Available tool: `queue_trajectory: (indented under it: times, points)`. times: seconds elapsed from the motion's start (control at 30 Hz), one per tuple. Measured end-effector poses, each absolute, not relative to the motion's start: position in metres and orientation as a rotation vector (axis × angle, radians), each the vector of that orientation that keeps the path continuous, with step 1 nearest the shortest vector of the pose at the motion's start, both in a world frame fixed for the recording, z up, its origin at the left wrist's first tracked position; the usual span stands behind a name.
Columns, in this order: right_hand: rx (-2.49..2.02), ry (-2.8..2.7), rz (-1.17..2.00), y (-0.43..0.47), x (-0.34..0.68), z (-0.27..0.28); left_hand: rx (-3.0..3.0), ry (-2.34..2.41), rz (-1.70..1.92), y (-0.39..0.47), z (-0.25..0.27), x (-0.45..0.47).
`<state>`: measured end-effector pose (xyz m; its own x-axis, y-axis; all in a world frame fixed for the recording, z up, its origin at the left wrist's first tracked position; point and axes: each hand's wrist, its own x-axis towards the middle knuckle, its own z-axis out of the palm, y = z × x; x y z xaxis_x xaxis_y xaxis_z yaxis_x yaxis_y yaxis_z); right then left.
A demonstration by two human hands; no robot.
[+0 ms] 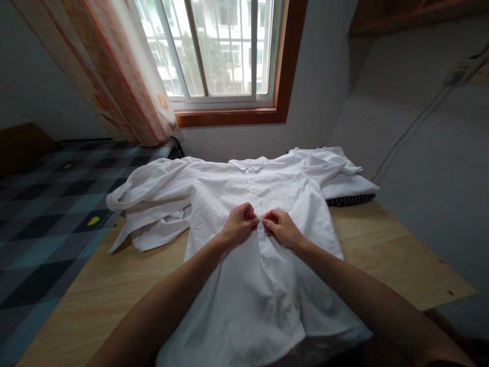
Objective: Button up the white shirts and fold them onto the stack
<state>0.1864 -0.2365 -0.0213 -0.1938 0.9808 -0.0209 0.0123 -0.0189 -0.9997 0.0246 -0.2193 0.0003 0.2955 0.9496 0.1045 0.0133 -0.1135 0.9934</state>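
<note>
A white long-sleeved button-up shirt (237,295) lies front up across the wooden table, its collar toward the window and its hem hanging toward me. Both my hands meet at the button placket, around the middle of the chest. My left hand (241,223) is closed, thumb and fingers pinching the placket from the left. From the right, my right hand (281,227) pinches the same strip, fingertips almost touching those of the left. Whatever button lies between the fingertips is too small to make out. One sleeve spreads left over the table edge; the other lies folded to the right.
Under the right sleeve sits a stack of folded clothes (349,186), white above dark striped. The wooden table (397,250) ends at the right near a wall with a hanging cable (407,130). A checkered bed (46,229) adjoins on the left. Behind are a curtain (126,76) and a window.
</note>
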Motion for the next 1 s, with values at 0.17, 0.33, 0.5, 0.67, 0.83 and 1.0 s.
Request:
queue_trajectory:
  times: [0.17, 0.33, 0.5, 0.67, 0.83, 1.0]
  points:
    - [-1.174, -1.348, 1.266, -0.2391, 0.1831, -0.0193, 1.459, 0.975, 1.067, -0.2201, -0.0030, 0.0252]
    - [-1.204, -1.447, 1.175, -0.2398, 0.1815, -0.0192, 1.648, 1.091, 1.067, -0.2218, -0.0008, 0.0239]
    - [-1.227, -1.356, 1.161, -0.2426, 0.1799, -0.0193, 1.617, 1.133, 1.068, -0.2229, 0.0007, 0.0252]
    - [-1.162, -1.216, 1.256, -0.2434, 0.1774, -0.0188, 1.562, 1.164, 1.127, -0.2225, -0.0028, 0.0265]
    - [-1.139, -1.102, 1.325, -0.2414, 0.1772, -0.0192, 1.551, 1.177, 1.131, -0.2240, -0.0016, 0.0274]
    - [-1.162, -1.074, 1.338, -0.2405, 0.1780, -0.0196, 1.521, 1.197, 1.111, -0.2246, -0.0013, 0.0278]
